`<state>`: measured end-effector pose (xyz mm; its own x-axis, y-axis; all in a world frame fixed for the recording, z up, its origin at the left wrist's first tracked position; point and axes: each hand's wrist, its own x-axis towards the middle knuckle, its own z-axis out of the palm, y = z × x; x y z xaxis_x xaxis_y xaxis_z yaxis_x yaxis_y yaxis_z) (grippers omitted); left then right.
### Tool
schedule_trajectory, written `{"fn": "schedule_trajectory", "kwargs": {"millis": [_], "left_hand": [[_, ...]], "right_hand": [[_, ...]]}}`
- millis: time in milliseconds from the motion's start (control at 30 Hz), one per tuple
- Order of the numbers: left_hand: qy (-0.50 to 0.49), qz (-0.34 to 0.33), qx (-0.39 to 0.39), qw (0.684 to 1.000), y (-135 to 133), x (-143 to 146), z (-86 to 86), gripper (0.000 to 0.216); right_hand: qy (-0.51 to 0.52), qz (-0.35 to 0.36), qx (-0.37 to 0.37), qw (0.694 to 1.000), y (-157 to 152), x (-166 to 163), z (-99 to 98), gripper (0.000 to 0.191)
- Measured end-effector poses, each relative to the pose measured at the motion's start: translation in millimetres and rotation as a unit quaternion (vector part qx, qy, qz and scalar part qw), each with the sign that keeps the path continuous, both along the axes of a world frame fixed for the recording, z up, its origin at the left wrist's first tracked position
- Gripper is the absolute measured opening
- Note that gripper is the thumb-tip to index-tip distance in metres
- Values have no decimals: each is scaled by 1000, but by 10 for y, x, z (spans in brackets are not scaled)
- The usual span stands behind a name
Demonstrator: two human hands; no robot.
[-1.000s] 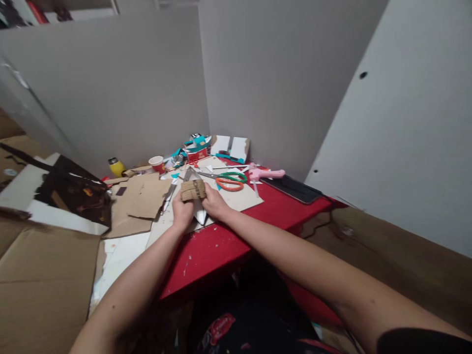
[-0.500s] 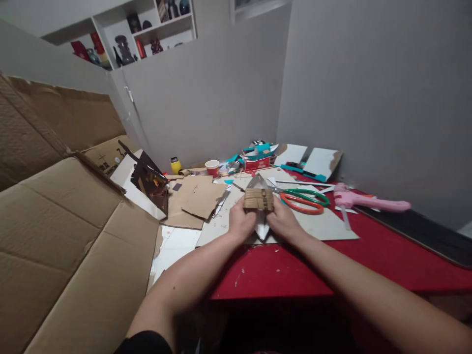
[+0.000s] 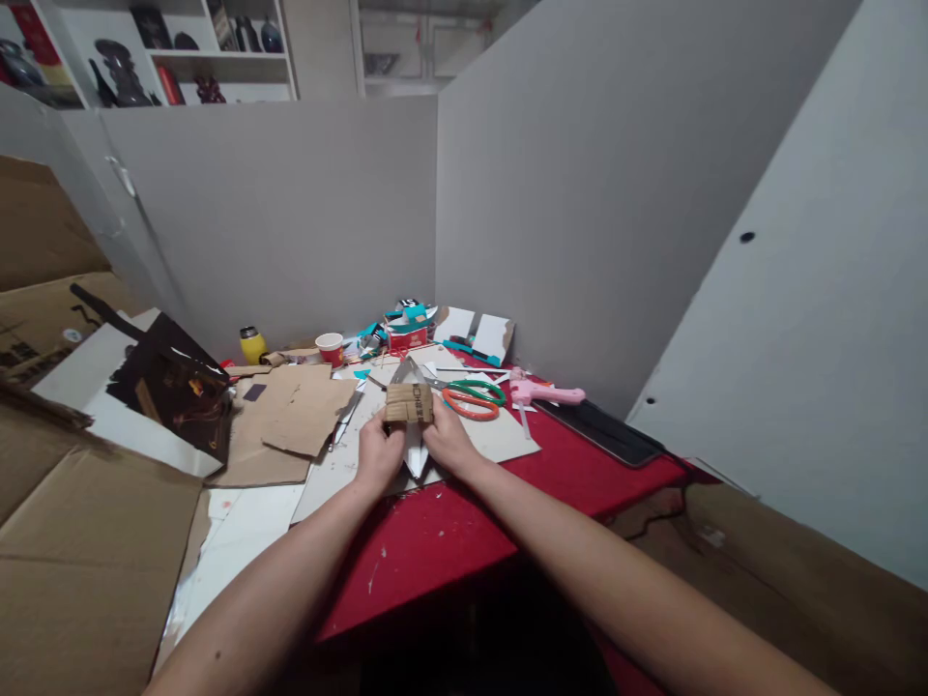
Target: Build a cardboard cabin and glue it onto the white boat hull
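Between my two hands is a small model with a brown cardboard piece (image 3: 409,402) on top, printed with dark characters, and a pointed white part (image 3: 416,458) below it. My left hand (image 3: 381,449) is closed on its left side, thumb near the cardboard. On the other side my right hand (image 3: 448,437) grips it in the same way. Both hands hold it just above a pale board (image 3: 500,437). Scissors with green and orange handles (image 3: 475,398) lie on that board, just right of my right hand. What the fingertips do underneath is hidden.
A pink glue gun (image 3: 543,389) and a dark flat panel (image 3: 605,432) lie to the right on the red table (image 3: 406,570). Cardboard sheets (image 3: 304,411), a paper cup (image 3: 330,349) and a yellow bottle (image 3: 253,345) are left. A large carton (image 3: 87,570) stands at far left.
The view has turned to the right, so everything sits further left in the picture. Both hands keep their hold on the cardboard model over the board.
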<state>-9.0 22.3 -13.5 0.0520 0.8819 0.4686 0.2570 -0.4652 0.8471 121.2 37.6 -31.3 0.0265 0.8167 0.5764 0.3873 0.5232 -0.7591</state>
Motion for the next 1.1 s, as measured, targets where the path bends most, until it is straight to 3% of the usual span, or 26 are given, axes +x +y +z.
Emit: {"fn": "schedule_trajectory", "kwargs": {"millis": [233,433,633,733,833,967,1100], "left_hand": [[21,19,22,999,-58,-1,74,35],[95,49,37,994,-22,-66,67,39],[202,101,29,974,13,-251,135,56],[239,115,19,964,23,-288,146,53],[271,116,14,956,21,-279,129,54],[293,107,12,950,4,-259,86,58],[279,107,-1,954,11,-264,40,56]], "right_hand": [[8,6,-17,1000,28,1,-23,37],[-10,15,-48,999,-10,-27,5,34],[-57,9,-78,995,-197,42,163,68],[-125,-31,3,992,-348,112,326,82],[-207,-30,106,972,-449,139,487,83],[-303,15,138,943,-404,120,590,70],[-348,58,147,924,-237,130,572,48]]}}
